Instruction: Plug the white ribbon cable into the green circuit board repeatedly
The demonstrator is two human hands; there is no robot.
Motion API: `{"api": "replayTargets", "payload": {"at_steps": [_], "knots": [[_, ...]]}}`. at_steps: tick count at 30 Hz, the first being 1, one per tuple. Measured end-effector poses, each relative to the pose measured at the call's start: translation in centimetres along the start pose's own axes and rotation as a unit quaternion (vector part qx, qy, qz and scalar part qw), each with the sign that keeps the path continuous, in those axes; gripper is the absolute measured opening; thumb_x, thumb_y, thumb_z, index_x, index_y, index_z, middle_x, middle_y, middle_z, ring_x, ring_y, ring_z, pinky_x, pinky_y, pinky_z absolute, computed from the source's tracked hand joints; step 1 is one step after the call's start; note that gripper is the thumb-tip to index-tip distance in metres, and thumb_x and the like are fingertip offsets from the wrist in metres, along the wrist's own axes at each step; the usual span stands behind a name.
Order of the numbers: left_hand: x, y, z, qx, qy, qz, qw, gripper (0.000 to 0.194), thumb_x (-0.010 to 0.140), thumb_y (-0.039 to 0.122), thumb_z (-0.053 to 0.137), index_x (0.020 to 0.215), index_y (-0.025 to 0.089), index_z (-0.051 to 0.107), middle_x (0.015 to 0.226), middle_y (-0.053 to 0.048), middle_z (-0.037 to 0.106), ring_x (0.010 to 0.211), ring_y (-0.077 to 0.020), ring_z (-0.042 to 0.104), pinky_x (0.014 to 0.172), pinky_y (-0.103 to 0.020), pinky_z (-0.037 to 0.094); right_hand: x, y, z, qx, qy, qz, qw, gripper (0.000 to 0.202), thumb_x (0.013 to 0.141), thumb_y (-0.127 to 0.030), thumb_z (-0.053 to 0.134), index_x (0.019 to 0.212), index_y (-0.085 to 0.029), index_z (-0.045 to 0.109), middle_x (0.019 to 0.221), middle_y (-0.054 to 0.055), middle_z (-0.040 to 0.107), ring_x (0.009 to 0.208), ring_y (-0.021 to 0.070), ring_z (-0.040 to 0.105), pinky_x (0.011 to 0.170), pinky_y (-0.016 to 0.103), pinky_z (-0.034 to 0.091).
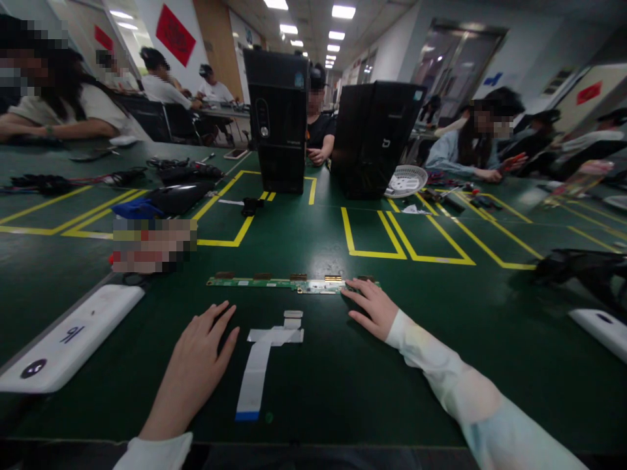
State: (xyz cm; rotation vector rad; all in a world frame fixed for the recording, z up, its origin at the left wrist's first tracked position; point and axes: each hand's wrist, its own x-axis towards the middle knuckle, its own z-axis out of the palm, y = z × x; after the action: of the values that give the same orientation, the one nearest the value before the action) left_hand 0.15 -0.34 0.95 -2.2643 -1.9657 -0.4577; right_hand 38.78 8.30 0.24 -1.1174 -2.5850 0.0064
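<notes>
reaching over the right part of a long, slim green circuit strip (pixel 274 284), the right hand (pixel 373 307) has its fingers spread, with the fingertips at or on the strip; they are not closed around it, and whether they press on it i cannot tell. the strip lies flat on the green table (pixel 323 385), running crosswise just beyond both hands. the left hand (pixel 206 343) is palm down with its fingers loosely apart and slightly bent, holding nothing, its fingertips just short of the strip. between the hands, nearer the left one, lies a white ribbon cable (pixel 253 375) with a blue near end, its far end overlapping other short white pieces. to the left of the left hand a white device (pixel 78 339) lies at a slant. farther back, two black computer towers (pixel 279 124) stand upright and apart among yellow tape outlines (pixel 377 253), with a white basket (pixel 407 171) just beside the right tower. a person (pixel 321 134) in dark clothing sits behind, seen between the towers.
</notes>
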Motion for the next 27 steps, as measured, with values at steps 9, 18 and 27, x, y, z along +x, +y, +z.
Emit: {"api": "replayTargets", "payload": {"at_steps": [9, 18, 27], "knots": [[0.0, 2.0, -0.7, -0.081, -0.01, 0.064, 0.995, 0.047, 0.096, 0.042, 0.037, 0.136, 0.022, 0.051, 0.144, -0.01, 0.05, 0.134, -0.0278, 0.044, 0.109, -0.05, 0.04, 0.5, -1.4, 0.1, -0.005, -0.007, -0.007, 1.0, 0.055, 0.096, -0.049, 0.038, 0.139, -0.017, 0.05, 0.143, 0.016, 0.046, 0.133, 0.0305, 0.039, 0.108, 0.053, 0.034], [1.2, 8.7, -1.9, -0.114, -0.1, 0.192, 0.97, 0.043, 0.097, 0.034, 0.04, 0.138, 0.023, 0.049, 0.142, -0.006, 0.053, 0.131, -0.021, 0.049, 0.106, -0.04, 0.045, 0.6, -1.3, 0.2, -0.01, -0.023, -0.004, 1.0, 0.053, 0.096, -0.049, 0.04, 0.14, -0.021, 0.049, 0.145, 0.015, 0.043, 0.135, 0.031, 0.036, 0.109, 0.055, 0.032], [2.4, 11.7, -1.0, -0.109, -0.104, 0.235, 0.96, 0.052, 0.096, 0.043, 0.042, 0.141, 0.017, 0.044, 0.146, -0.011, 0.048, 0.135, -0.0249, 0.043, 0.108, -0.043, 0.042, 0.8, -1.5, 0.0, -0.005, -0.019, -0.005, 1.0, 0.052, 0.095, -0.047, 0.042, 0.139, -0.021, 0.05, 0.143, 0.015, 0.045, 0.134, 0.0302, 0.038, 0.109, 0.055, 0.033]]}}
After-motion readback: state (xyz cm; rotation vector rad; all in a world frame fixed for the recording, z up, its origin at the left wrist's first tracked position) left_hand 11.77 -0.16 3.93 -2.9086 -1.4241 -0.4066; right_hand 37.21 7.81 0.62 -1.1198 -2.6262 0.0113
